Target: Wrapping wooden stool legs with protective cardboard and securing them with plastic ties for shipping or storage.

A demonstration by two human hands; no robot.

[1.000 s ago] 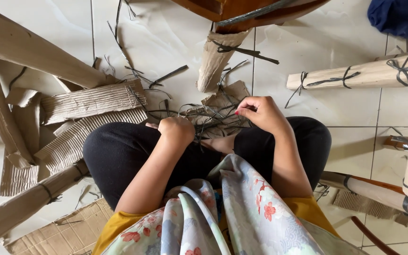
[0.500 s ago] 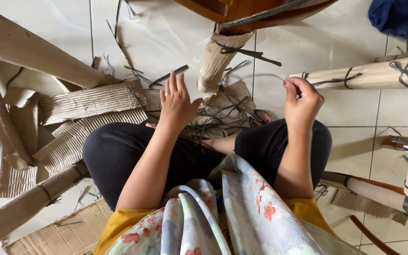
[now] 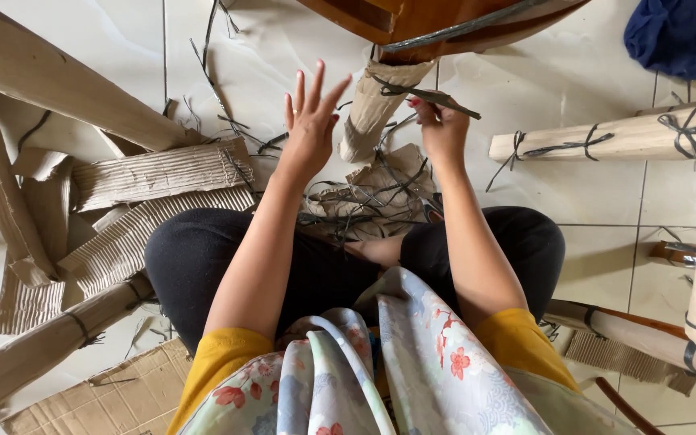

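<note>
**Both hands up at the wrapped chair leg**

Your hands had climbed since half a second before: from just above your knees they rose to the cardboard-wrapped leg [image 3: 376,109] of the wooden chair [image 3: 437,20]. Your left hand [image 3: 309,121] had spread wider, fingers fanned fully open and gripping nothing, just left of the leg. Your right hand [image 3: 442,129] had shifted left, from out near the bundled roll to just right of the leg, its fingers pinched closed on a dark strap [image 3: 432,95] that ran across the wrapping and stuck out to the right.

No container showed anywhere; everything lay loose.

You sat cross-legged on a pale tiled floor [image 3: 541,97]. Large corrugated cardboard sheets [image 3: 155,173] lay to your left, beside a long flat board [image 3: 50,76]. A strap-tied cardboard roll [image 3: 606,137] lay to your right, with a blue cloth [image 3: 682,40] in the far corner. Between your knees sat a tangle of cut straps [image 3: 364,205] on crumpled paper.
</note>
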